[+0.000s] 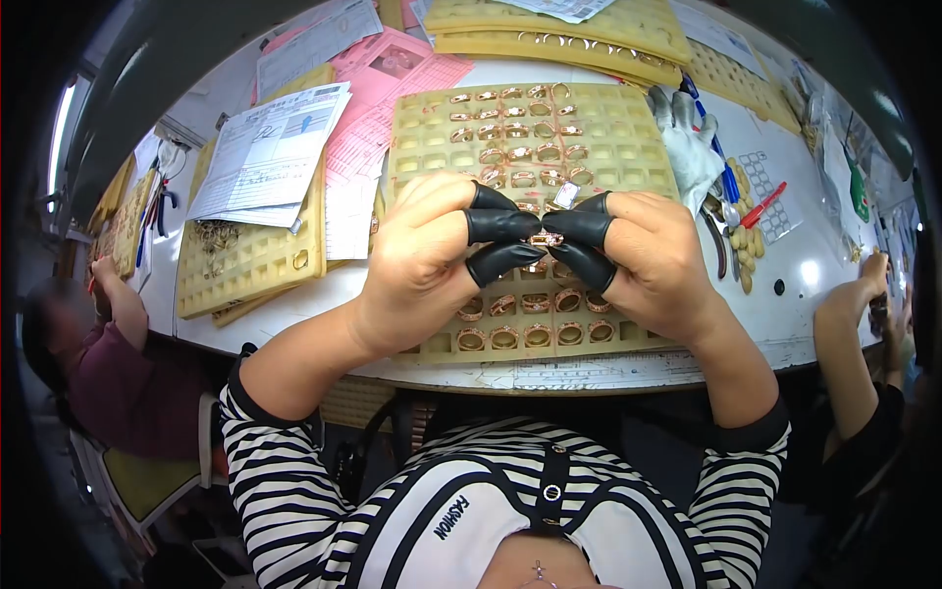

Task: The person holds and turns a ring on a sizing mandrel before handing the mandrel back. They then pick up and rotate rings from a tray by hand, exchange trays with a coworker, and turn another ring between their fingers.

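Note:
A small ring (546, 239) with stones is pinched between the fingertips of my left hand (432, 250) and my right hand (643, 250). Black finger covers sit on the thumbs and fingers of both hands. Beneath them lies a yellow tray (628, 128) with square pockets, where several rose-gold rings (537, 335) stand in rows. A small white tag (566, 194) shows just above my fingertips. My hands hide the middle of the tray.
Papers (270, 147) lie on another yellow tray (250, 265) at the left, beside pink sheets (392, 74). Stacked trays (559, 44) stand at the back. A grey-white glove (687, 147), pliers (716, 240) and a red pen (763, 205) are at the right. Co-workers sit on both sides.

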